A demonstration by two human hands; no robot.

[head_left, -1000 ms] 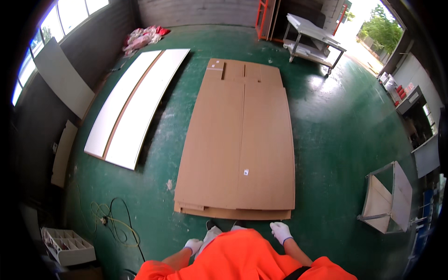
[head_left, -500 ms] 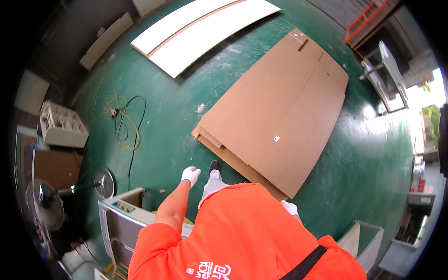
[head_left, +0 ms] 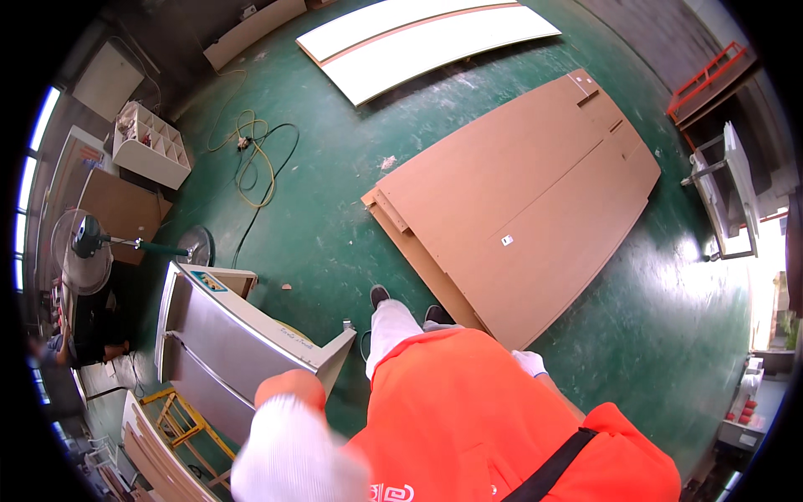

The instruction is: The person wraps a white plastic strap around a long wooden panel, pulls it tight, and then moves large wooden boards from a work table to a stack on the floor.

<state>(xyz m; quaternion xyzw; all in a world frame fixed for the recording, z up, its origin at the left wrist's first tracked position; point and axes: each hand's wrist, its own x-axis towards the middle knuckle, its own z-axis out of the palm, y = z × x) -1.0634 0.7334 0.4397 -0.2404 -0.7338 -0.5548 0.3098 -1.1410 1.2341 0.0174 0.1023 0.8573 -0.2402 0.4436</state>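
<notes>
Swung round since half second ago: left white-gloved hand (head_left: 288, 448) now up close, blurry, grip can't tell. Right gloved hand (head_left: 529, 362) loose, empty, nearest big flat brown fibreboard sheets (head_left: 519, 209) on green floor (head_left: 326, 226). Probably heavy, stiff; grab long edge.

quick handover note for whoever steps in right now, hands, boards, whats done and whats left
Left hand: gloved, raised close to the camera and blurred, holding nothing that shows.
Right hand: gloved, down at the side, nothing in its grip.
Brown boards: stacked flat on the green floor, just ahead of the feet.
White panels: flat on the floor further off.
Metal cabinet: at the left, next to the raised hand.
Done: boards lie stacked. Left: nothing is in hand yet.
</notes>
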